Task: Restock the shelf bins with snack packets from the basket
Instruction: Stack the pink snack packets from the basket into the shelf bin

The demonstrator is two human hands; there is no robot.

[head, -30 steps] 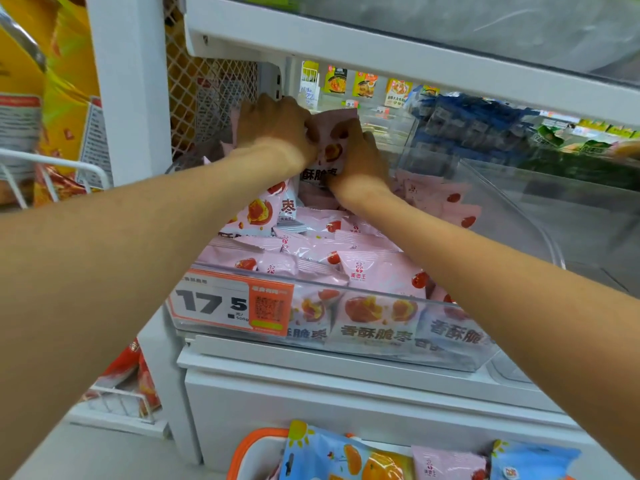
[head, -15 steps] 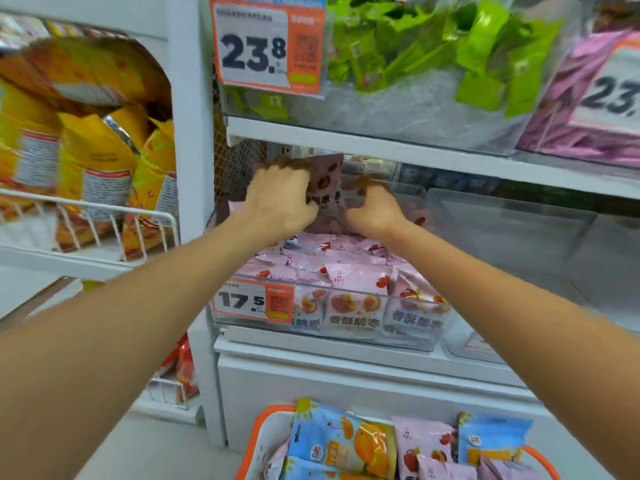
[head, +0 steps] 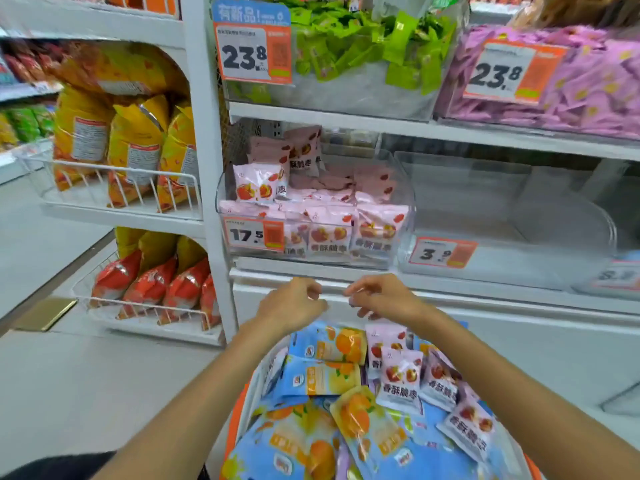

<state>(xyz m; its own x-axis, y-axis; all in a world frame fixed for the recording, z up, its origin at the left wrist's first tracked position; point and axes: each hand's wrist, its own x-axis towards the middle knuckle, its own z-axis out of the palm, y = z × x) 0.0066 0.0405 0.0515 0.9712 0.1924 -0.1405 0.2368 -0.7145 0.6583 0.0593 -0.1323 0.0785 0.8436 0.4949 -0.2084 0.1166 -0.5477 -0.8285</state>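
An orange-rimmed basket (head: 232, 420) at the bottom holds several blue orange-fruit packets (head: 327, 346) and pink jujube packets (head: 401, 381). Above it, a clear shelf bin (head: 410, 202) with a 17.5 price tag is filled with pink jujube packets (head: 329, 233). My left hand (head: 294, 303) and my right hand (head: 384, 297) hover side by side over the far end of the basket, below the bin. Both have loosely curled fingers and hold nothing.
To the right stands an empty clear bin (head: 505, 216) tagged 3.9. The upper shelf carries bins of green packets (head: 363, 46) and purple packets (head: 571, 77). White wire racks (head: 114, 188) at left hold yellow and red bags. Grey floor lies lower left.
Both hands have let go of the pink packets in the bin and dropped down out of the shelf to above the basket. The view has pulled back.
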